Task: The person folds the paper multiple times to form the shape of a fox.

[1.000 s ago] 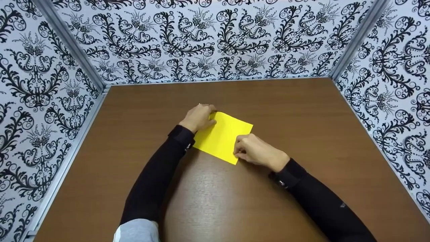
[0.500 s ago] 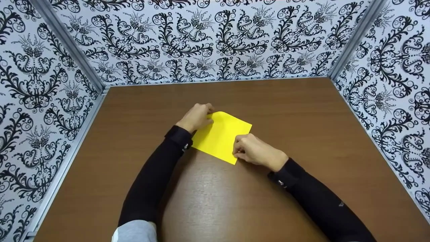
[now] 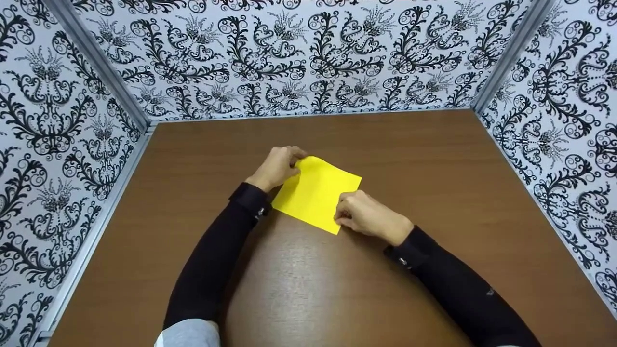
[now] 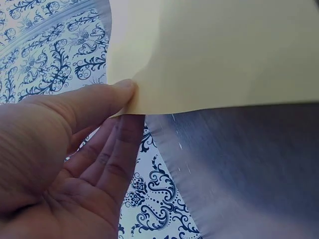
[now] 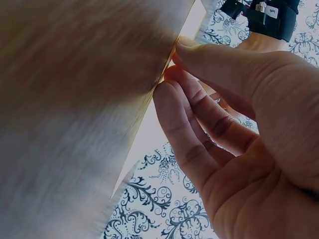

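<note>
A square sheet of yellow paper (image 3: 315,195) is held between both hands over the brown table. My left hand (image 3: 277,166) pinches its far left corner, thumb on top and fingers beneath, as the left wrist view shows with the paper (image 4: 209,55) looking pale. That corner curves up slightly. My right hand (image 3: 366,214) pinches the right edge, close to the near right corner. In the right wrist view the paper appears nearly edge-on, and the thumb and fingertips of the right hand (image 5: 219,109) meet at its edge.
The brown wooden tabletop (image 3: 308,289) spreads around the hands. Black-and-white patterned walls (image 3: 308,58) close in the back and both sides, with grey metal posts (image 3: 511,58) in the corners. A black wrist strap (image 5: 271,17) on the left arm shows in the right wrist view.
My left hand has shifted a little left and away with its corner of the paper, baring more of the sheet's left edge. My right hand has stayed almost still.
</note>
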`<state>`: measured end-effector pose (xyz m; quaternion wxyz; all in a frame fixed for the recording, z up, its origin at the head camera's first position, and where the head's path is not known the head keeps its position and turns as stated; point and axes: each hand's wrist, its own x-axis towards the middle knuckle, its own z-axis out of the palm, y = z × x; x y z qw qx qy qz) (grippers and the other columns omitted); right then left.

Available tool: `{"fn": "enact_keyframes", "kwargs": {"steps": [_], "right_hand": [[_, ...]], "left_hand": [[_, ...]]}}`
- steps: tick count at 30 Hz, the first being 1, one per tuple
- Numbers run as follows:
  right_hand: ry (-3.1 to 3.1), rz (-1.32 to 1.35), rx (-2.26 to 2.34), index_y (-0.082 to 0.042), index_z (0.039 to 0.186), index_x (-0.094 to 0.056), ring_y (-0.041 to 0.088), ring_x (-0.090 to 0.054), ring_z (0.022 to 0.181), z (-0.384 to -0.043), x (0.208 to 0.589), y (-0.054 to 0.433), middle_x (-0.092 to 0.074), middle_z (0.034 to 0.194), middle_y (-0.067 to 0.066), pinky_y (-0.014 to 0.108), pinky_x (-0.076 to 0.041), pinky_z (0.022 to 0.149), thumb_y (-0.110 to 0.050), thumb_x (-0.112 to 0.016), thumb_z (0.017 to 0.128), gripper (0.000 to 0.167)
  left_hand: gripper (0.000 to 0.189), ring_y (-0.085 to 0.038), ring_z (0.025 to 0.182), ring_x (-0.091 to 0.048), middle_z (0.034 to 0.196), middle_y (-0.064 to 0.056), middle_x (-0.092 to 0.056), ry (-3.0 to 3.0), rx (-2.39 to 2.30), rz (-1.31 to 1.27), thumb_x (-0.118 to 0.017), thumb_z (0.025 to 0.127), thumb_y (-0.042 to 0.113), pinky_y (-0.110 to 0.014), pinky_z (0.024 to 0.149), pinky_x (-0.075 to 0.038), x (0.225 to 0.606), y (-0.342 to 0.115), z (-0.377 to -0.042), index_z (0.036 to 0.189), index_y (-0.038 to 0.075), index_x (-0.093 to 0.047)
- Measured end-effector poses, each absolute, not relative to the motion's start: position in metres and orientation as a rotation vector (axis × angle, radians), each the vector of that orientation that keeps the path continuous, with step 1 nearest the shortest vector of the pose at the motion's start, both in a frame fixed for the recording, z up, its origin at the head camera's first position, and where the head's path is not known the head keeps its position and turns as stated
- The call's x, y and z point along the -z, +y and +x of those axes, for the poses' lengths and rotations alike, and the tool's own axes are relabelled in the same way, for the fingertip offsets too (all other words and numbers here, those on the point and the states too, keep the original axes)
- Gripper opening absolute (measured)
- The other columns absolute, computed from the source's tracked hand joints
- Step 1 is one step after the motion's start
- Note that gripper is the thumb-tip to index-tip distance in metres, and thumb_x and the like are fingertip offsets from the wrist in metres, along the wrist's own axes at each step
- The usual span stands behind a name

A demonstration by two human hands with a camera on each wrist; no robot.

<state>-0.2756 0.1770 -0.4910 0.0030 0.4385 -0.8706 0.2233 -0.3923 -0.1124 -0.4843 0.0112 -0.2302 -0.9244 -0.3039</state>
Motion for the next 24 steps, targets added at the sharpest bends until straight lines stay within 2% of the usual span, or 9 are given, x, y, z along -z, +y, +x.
{"fn": "enact_keyframes", "kwargs": {"steps": [9, 12, 15, 19, 24], "right_hand": [[-2.717, 1.343, -0.752, -0.005, 0.100, -0.090, 0.021, -0.079, 0.088, -0.273, 0.493, 0.180, -0.083, 0.096, 0.009, 0.034, -0.071, 0.081, 0.000, -0.092, 0.099, 0.005], [-2.699, 1.358, -0.739, -0.005, 0.101, -0.090, 0.022, -0.080, 0.090, -0.271, 0.493, 0.182, -0.083, 0.098, 0.009, 0.035, -0.072, 0.082, -0.001, -0.091, 0.099, 0.005], [-2.687, 1.370, -0.732, -0.005, 0.104, -0.091, 0.024, -0.081, 0.092, -0.269, 0.493, 0.182, -0.081, 0.100, 0.010, 0.036, -0.072, 0.082, -0.001, -0.091, 0.100, 0.006], [-2.677, 1.380, -0.733, -0.004, 0.106, -0.091, 0.026, -0.081, 0.094, -0.267, 0.494, 0.182, -0.081, 0.102, 0.012, 0.037, -0.072, 0.082, 0.000, -0.090, 0.100, 0.007], [-2.679, 1.379, -0.747, -0.003, 0.106, -0.091, 0.025, -0.081, 0.094, -0.267, 0.495, 0.183, -0.081, 0.102, 0.012, 0.037, -0.073, 0.082, 0.001, -0.091, 0.099, 0.008]], "left_hand": [[0.063, -0.038, 0.131, -0.081, 0.155, -0.023, -0.074, -2.790, 1.058, -0.718, -0.085, 0.103, -0.005, -0.046, 0.113, -0.068, 0.484, -0.117, -0.380, 0.162, -0.001, -0.064], [0.063, -0.038, 0.129, -0.081, 0.152, -0.022, -0.076, -2.763, 1.077, -0.736, -0.084, 0.104, -0.004, -0.046, 0.112, -0.068, 0.484, -0.120, -0.375, 0.163, -0.001, -0.062], [0.052, -0.037, 0.119, -0.082, 0.139, -0.023, -0.081, -2.746, 1.075, -0.733, -0.085, 0.104, -0.003, -0.046, 0.107, -0.070, 0.483, -0.122, -0.368, 0.153, -0.003, -0.068], [0.030, -0.035, 0.106, -0.083, 0.120, -0.022, -0.085, -2.722, 1.048, -0.751, -0.086, 0.103, -0.002, -0.045, 0.099, -0.072, 0.482, -0.122, -0.361, 0.132, -0.005, -0.077], [0.016, -0.035, 0.101, -0.086, 0.115, -0.022, -0.087, -2.660, 1.063, -0.841, -0.085, 0.104, -0.003, -0.044, 0.094, -0.073, 0.478, -0.119, -0.349, 0.119, -0.006, -0.082]]}}
